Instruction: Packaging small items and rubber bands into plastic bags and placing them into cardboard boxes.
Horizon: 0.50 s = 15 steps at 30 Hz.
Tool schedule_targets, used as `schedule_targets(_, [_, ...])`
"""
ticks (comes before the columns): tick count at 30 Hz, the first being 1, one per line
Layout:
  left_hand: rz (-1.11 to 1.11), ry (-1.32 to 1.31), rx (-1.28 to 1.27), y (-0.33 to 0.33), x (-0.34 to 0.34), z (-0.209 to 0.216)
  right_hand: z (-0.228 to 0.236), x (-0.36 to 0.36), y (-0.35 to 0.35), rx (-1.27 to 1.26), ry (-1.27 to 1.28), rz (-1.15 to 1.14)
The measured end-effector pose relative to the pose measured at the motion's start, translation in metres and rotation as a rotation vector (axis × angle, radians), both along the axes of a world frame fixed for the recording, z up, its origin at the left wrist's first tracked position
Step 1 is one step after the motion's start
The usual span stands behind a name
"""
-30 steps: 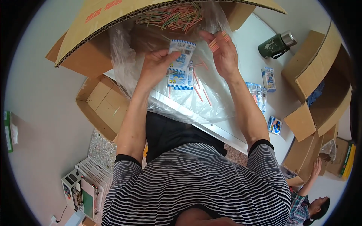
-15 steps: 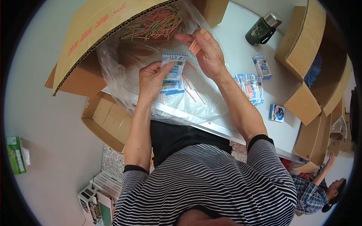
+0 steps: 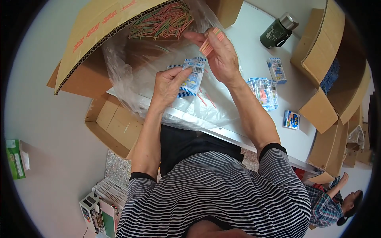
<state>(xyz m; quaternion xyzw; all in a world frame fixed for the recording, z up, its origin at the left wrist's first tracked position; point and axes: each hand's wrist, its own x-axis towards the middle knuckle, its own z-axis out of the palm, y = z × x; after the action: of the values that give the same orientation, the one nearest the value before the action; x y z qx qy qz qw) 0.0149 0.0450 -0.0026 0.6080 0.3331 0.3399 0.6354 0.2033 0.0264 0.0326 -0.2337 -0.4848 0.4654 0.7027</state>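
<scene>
Separately, the hands point(image 3: 166, 86) point(image 3: 224, 61) hold a packet point(image 3: 193, 81) (left) and pink sticks point(image 3: 206, 48) (right).

It looks like a small packing workroom to me: beyond the left hand point(image 3: 168, 85), gripping a blue-and-white packet point(image 3: 193, 77), an open carton point(image 3: 89, 39) holds heaped coloured sticks point(image 3: 162, 23); right of the right hand point(image 3: 223, 59), similar packets point(image 3: 264, 94) lie on a white table point(image 3: 251, 55), with more cartons point(image 3: 311, 43) and a co-worker point(image 3: 326, 208) past them.
</scene>
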Motion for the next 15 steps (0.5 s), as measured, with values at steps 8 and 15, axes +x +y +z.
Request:
schedule_targets(8, [-0.019,-0.052,-0.067,-0.002,0.002,0.003,-0.004,-0.009,-0.004,-0.070,-0.107,0.018])
schedule_targets(15, [0.036,-0.123,-0.103,-0.003,0.004,-0.002,-0.007,-0.011,-0.012,-0.186,-0.097,0.052])
